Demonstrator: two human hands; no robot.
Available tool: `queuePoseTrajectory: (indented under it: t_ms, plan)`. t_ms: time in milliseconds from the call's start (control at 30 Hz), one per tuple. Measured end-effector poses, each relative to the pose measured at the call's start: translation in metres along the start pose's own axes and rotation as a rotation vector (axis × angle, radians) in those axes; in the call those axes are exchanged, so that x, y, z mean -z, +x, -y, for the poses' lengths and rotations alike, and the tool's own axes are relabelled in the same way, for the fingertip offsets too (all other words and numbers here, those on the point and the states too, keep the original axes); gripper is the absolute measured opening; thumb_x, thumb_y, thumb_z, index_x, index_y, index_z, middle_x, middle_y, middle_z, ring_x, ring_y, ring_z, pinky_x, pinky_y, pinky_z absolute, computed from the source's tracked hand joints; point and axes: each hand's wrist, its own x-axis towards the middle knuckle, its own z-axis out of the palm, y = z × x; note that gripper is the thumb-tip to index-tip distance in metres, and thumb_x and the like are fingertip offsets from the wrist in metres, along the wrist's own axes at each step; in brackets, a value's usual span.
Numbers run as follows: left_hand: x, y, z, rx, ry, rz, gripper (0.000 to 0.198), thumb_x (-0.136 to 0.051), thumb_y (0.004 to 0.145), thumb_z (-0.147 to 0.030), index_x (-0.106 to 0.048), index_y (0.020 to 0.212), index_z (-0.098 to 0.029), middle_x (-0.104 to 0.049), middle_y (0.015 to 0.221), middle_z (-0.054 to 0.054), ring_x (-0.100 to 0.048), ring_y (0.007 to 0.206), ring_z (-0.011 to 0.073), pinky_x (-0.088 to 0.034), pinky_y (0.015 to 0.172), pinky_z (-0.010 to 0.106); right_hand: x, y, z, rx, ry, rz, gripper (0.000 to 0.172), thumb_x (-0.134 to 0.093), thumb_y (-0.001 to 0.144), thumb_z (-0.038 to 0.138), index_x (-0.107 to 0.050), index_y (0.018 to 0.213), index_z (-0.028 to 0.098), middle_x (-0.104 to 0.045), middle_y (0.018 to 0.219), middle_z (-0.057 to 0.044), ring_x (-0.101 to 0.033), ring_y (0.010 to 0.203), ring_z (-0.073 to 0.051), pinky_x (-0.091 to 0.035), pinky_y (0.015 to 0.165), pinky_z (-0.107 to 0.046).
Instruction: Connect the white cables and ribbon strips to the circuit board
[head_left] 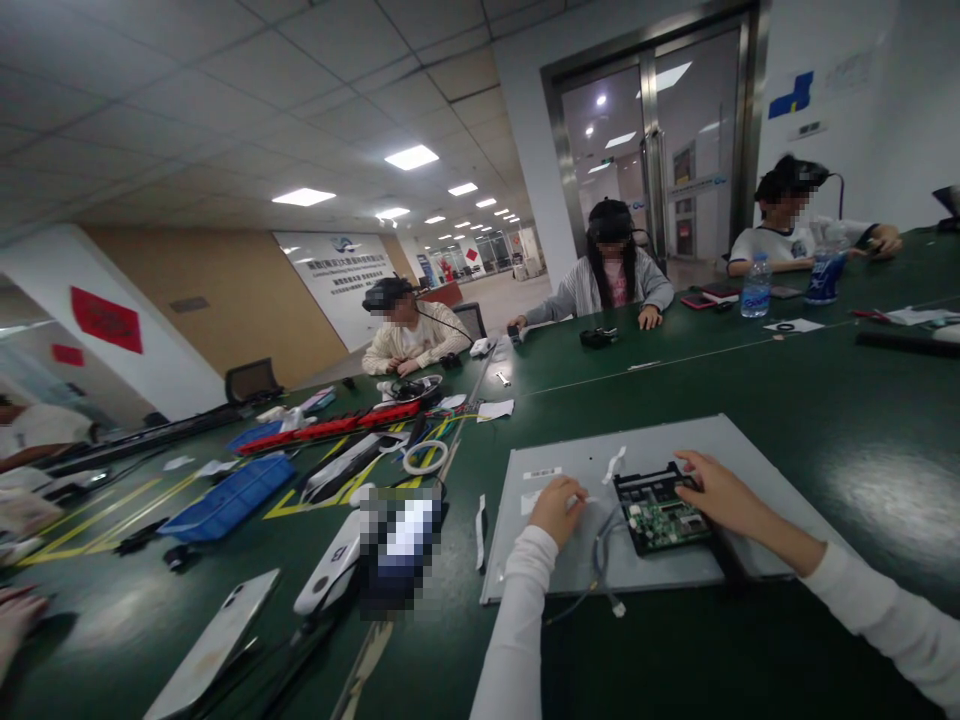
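Note:
A flat grey metal panel lies on the green table in front of me. On it sits a green circuit board in a black frame, with a bundle of grey wires running off its left side. My right hand has its thumb and index finger at the frame's upper right corner, gripping it. My left hand is over the panel, left of the wires, its fingers curled together; what they hold, if anything, is hidden. A white strip stands up from the panel behind the frame.
To the left lie a white phone, a white device with a cable, a blue tray and a white cable coil. Beyond sit several people wearing headsets. Two bottles, one a water bottle, stand at the far right.

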Motion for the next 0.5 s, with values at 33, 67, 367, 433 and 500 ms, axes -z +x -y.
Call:
queuePoseTrajectory:
  t_ms: [33,67,367,433,500]
  plan:
    - [0.0,0.0,0.002,0.0,-0.027,-0.021,0.016,-0.05,0.07,-0.009,-0.059,0.079,-0.019,-0.058,0.091,0.002,-0.051,0.09,0.0164,-0.04,0.084,0.031,0.001,0.001,0.0,0.033,-0.068,-0.023,0.047,-0.051,0.071,0.03,-0.045,0.115,0.017,-0.051,0.105,-0.009,-0.048,0.099,-0.022,-0.037,0.086,-0.036]
    - [-0.001,0.0,0.004,-0.003,-0.055,-0.047,0.015,-0.05,0.07,-0.01,-0.059,0.078,-0.019,-0.059,0.089,0.002,-0.052,0.089,0.0158,-0.041,0.083,0.03,0.001,0.002,0.0,0.061,-0.125,-0.045,0.043,-0.05,0.071,0.03,-0.048,0.112,0.018,-0.05,0.107,-0.009,-0.046,0.101,-0.023,-0.036,0.087,-0.037]
    - [0.0,0.003,0.019,0.166,-0.332,-0.318,0.01,-0.052,0.074,-0.023,-0.06,0.075,-0.017,-0.063,0.078,0.001,-0.057,0.08,0.0146,-0.045,0.077,0.028,-0.002,0.051,0.053,0.409,-0.322,0.123,0.029,-0.039,0.079,0.018,-0.059,0.101,0.021,-0.054,0.108,-0.005,-0.046,0.099,-0.017,-0.034,0.087,-0.03]
    - [0.005,0.002,0.021,0.194,-0.375,-0.38,0.015,-0.051,0.075,-0.027,-0.061,0.078,-0.016,-0.064,0.08,0.002,-0.057,0.08,0.0145,-0.046,0.075,0.027,-0.012,0.062,0.065,0.446,-0.348,0.176,0.03,-0.04,0.079,0.016,-0.06,0.1,0.023,-0.055,0.108,-0.003,-0.046,0.1,-0.017,-0.034,0.087,-0.029]
    - [0.011,0.0,0.026,0.219,-0.363,-0.419,0.019,-0.05,0.076,-0.027,-0.062,0.085,-0.015,-0.064,0.084,0.003,-0.058,0.08,0.0145,-0.046,0.074,0.027,-0.022,0.071,0.072,0.47,-0.363,0.226,0.03,-0.042,0.078,0.014,-0.06,0.099,0.025,-0.056,0.107,-0.002,-0.046,0.102,-0.017,-0.033,0.086,-0.028]
